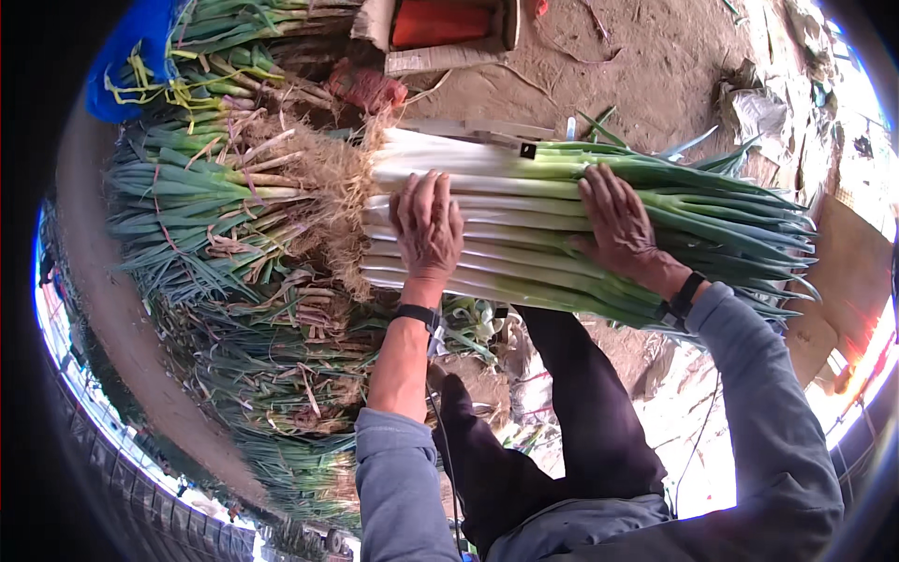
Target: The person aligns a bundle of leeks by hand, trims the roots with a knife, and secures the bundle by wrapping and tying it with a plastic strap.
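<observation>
A wide row of long green onions point(506, 208) lies side by side in front of me, white stalks to the left and dark green leaves point(740, 211) to the right. Their stringy roots point(342, 234) stick out at the left end. My left hand point(429, 225) rests on the white stalks with its fingers laid out over them. Farther right, my right hand point(620, 225) lies across the stalks where they turn green, fingers stretched and thumb apart. A small black clip-like piece point(528, 150) sits at the far edge of the row. What supports the onions is mostly hidden.
Bundled, thinner green onions point(187, 201) are heaped on the left, with more piles point(290, 375) nearer me. A cardboard box point(449, 62) with something red inside stands beyond. Blue plastic point(131, 61) hangs at far left. Cardboard sheets point(847, 272) lie at right on the dirt ground point(646, 47).
</observation>
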Motion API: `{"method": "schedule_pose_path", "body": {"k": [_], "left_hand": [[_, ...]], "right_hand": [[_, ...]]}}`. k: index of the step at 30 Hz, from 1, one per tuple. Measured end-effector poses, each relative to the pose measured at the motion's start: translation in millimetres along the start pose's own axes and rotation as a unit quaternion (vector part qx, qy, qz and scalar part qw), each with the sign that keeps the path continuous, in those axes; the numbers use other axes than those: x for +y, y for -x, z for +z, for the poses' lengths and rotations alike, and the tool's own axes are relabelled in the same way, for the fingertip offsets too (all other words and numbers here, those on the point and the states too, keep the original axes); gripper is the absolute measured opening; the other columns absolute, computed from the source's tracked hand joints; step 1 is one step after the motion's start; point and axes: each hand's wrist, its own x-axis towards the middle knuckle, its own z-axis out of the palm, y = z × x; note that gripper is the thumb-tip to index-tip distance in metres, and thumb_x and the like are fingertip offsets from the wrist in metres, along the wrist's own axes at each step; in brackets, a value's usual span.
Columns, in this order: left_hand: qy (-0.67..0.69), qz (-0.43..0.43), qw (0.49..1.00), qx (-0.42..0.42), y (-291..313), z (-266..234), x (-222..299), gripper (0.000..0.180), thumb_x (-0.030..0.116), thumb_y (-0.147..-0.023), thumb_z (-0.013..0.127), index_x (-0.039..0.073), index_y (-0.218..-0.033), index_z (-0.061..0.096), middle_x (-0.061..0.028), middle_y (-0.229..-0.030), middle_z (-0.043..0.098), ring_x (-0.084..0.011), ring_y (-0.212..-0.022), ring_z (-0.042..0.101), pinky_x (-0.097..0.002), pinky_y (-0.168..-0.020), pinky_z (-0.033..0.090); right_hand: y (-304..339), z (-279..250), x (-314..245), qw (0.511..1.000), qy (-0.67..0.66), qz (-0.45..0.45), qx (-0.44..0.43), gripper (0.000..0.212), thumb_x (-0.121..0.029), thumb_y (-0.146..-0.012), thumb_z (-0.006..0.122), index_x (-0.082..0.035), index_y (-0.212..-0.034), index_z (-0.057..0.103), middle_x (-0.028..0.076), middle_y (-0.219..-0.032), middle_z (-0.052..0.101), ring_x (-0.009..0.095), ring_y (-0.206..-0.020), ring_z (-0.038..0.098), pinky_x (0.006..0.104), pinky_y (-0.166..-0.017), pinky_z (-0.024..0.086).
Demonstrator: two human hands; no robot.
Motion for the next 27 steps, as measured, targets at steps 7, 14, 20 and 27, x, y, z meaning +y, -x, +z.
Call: {"method": "schedule_pose_path", "body": {"k": [7, 14, 20, 27], "left_hand": [[-0.027, -0.003, 1.000, -0.004, -11, 3, -3, 0.043, 0.018, -0.096, 0.056, 0.009, -0.139, 0.055, -0.0079, -0.142, 0.048, -0.0313, -0.136, 0.042, -0.0499, -0.116, 0.031], [-0.026, -0.013, 1.000, 0.000, -9, 3, 4, 0.043, 0.018, -0.096, 0.057, 0.013, -0.139, 0.057, -0.0063, -0.142, 0.049, -0.0298, -0.137, 0.042, -0.0511, -0.116, 0.032], [0.041, -0.010, 0.998, 0.035, -12, -1, -4, 0.042, 0.017, -0.094, 0.060, 0.012, -0.136, 0.057, -0.0092, -0.140, 0.052, -0.0330, -0.134, 0.046, -0.0513, -0.112, 0.036], [0.071, -0.014, 0.996, 0.042, -22, 1, -20, 0.046, 0.017, -0.091, 0.064, 0.015, -0.137, 0.057, -0.0054, -0.139, 0.052, -0.0290, -0.133, 0.047, -0.0510, -0.113, 0.036]], "right_hand": [[-8, 4, 5, 0.999, -0.045, 0.002, -0.006, 0.090, -0.053, -0.085, 0.069, 0.004, -0.148, 0.041, 0.022, -0.154, 0.040, 0.037, -0.147, 0.036, 0.0466, -0.120, 0.031], [-8, 1, 8, 0.999, -0.037, -0.016, 0.028, 0.083, -0.049, -0.085, 0.072, 0.005, -0.143, 0.047, 0.023, -0.150, 0.045, 0.038, -0.143, 0.041, 0.0480, -0.117, 0.035], [-13, -8, -1, 0.998, -0.047, 0.017, -0.045, 0.094, -0.040, -0.077, 0.078, 0.003, -0.149, 0.036, 0.023, -0.157, 0.035, 0.041, -0.148, 0.032, 0.0522, -0.119, 0.029], [-37, -40, -34, 0.996, -0.024, 0.062, -0.059, 0.071, -0.030, -0.089, 0.071, 0.004, -0.146, 0.044, 0.024, -0.154, 0.037, 0.042, -0.143, 0.037, 0.0534, -0.117, 0.031]]}}
